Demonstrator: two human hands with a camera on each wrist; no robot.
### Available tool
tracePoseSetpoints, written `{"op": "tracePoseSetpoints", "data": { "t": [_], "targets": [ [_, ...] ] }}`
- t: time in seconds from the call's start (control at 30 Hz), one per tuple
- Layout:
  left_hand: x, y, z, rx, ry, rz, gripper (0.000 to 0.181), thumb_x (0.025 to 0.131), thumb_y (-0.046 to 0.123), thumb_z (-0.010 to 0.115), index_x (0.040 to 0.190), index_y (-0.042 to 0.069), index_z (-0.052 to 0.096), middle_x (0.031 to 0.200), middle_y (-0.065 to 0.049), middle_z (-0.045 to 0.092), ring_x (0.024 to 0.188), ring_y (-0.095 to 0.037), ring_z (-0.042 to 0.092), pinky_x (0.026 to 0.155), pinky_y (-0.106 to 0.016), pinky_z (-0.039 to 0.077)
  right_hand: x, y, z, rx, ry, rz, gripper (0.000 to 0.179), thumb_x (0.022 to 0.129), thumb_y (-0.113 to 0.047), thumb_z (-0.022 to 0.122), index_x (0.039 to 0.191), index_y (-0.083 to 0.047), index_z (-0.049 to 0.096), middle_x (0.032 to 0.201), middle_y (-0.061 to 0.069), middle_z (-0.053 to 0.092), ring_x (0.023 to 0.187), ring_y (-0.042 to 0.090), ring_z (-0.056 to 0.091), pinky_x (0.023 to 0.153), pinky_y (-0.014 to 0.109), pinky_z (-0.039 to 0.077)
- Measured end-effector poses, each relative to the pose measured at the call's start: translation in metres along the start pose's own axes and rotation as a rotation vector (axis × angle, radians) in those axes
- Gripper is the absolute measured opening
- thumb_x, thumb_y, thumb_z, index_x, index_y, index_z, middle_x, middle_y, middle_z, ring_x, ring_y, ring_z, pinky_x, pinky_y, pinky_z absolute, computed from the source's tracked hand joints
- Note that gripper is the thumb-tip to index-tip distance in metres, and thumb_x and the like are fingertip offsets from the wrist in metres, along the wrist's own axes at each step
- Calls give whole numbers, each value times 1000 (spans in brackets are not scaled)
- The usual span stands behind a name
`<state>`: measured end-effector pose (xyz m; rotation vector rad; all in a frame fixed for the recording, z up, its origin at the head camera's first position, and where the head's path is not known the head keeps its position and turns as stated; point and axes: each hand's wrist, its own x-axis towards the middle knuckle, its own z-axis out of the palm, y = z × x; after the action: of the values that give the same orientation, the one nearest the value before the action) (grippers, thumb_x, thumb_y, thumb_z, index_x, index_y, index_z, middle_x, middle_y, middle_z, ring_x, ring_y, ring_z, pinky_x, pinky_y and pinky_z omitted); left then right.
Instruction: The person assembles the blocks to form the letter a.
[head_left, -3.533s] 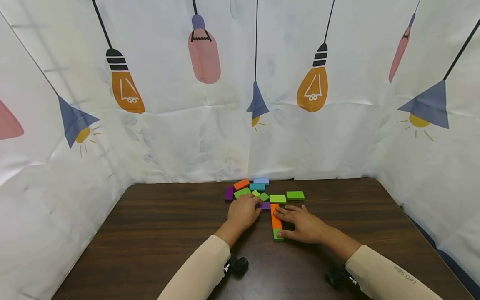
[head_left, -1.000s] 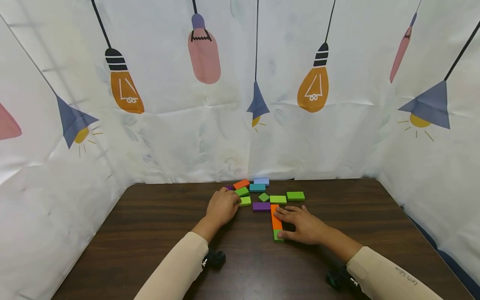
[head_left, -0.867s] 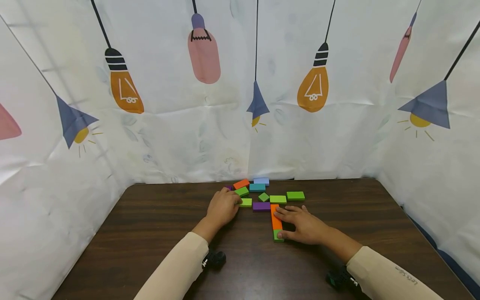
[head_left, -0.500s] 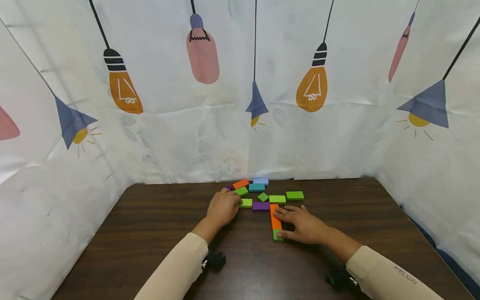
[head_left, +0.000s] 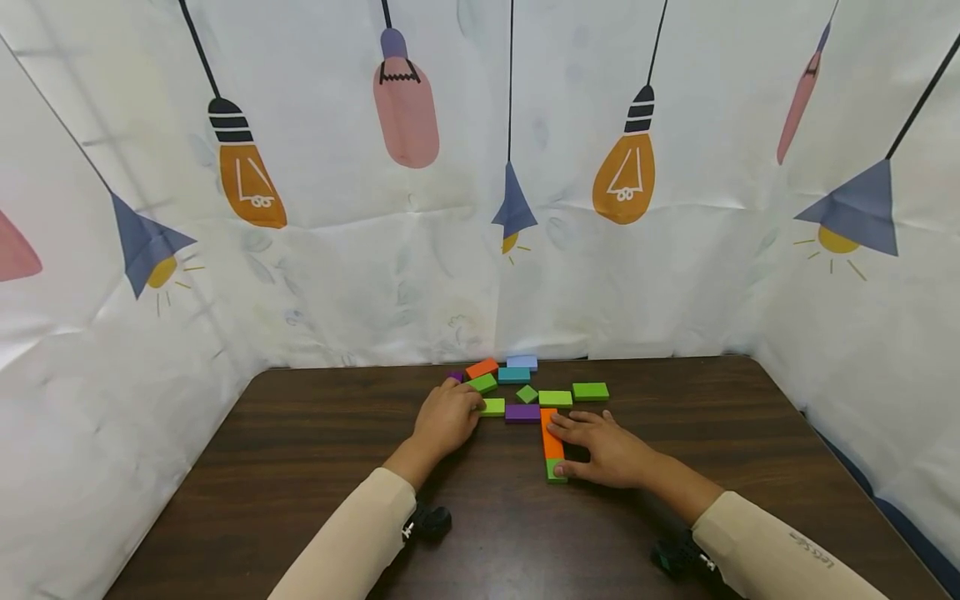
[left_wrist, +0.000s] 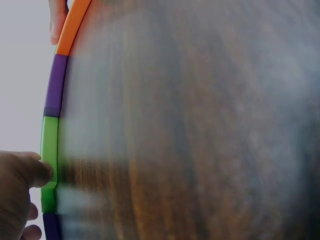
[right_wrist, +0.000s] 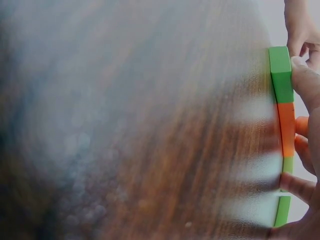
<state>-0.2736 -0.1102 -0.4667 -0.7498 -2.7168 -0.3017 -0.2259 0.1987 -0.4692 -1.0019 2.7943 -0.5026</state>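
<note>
My left hand (head_left: pixel 447 417) pinches a light green block (head_left: pixel 492 407), its thumb (left_wrist: pixel 42 172) on the block's near face. This block lies flat just left of a purple block (head_left: pixel 522 413), nearly in line with it; a narrow gap shows in the head view. From the purple block's right end an orange block (head_left: pixel 551 433) runs toward the person, with a green block (head_left: pixel 553 473) at its near end. My right hand (head_left: pixel 611 450) rests with spread fingers along these two, thumb touching the green block (right_wrist: pixel 281 75) and fingers beside the orange block (right_wrist: pixel 286 127).
Behind lie an orange-red block (head_left: pixel 482 368), a green block (head_left: pixel 482 383), a teal block (head_left: pixel 514 376), a light blue block (head_left: pixel 522 362) and a small green block (head_left: pixel 527 394). Two green blocks lie right of these. A patterned cloth (head_left: pixel 405 292) rises behind the brown table (head_left: pixel 322 467).
My left hand has moved left from over the purple block, bringing the light green block beside it. Over the last second that block straightened and slid slightly nearer. My right hand has stayed put.
</note>
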Motion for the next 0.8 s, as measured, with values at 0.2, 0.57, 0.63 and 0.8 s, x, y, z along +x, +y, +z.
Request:
{"op": "tracePoseSetpoints", "data": {
  "t": [0.2,0.57,0.63,0.8],
  "targets": [
    [1,-1,2,-2,7,16,12,87,10,79,96,18,80,101,2,74,91,-23,59,81,-41,53,0,1,1,0,2,4,82,94,-70,54,156,-18,46,161,2,39,148,35,32,109,79,16],
    [0,0,1,3,10,16,12,87,9,78,96,17,81,101,2,74,90,-22,58,80,-40,53,0,2,2,2,2,13,82,94,-71,53,156,-18,46,161,1,39,149,35,32,109,78,16],
    [0,0,1,10,10,16,12,88,10,78,96,17,81,101,2,74,91,-23,58,80,-41,53,0,2,2,2,1,12,82,94,-71,54,156,-18,46,161,1,39,149,35,32,109,79,16],
    [1,0,0,14,4,17,12,88,10,78,97,16,81,103,1,74,91,-22,58,81,-40,53,1,2,2,1,-1,7,81,94,-70,54,157,-18,45,162,1,39,149,35,32,109,79,16]
  ]
}}
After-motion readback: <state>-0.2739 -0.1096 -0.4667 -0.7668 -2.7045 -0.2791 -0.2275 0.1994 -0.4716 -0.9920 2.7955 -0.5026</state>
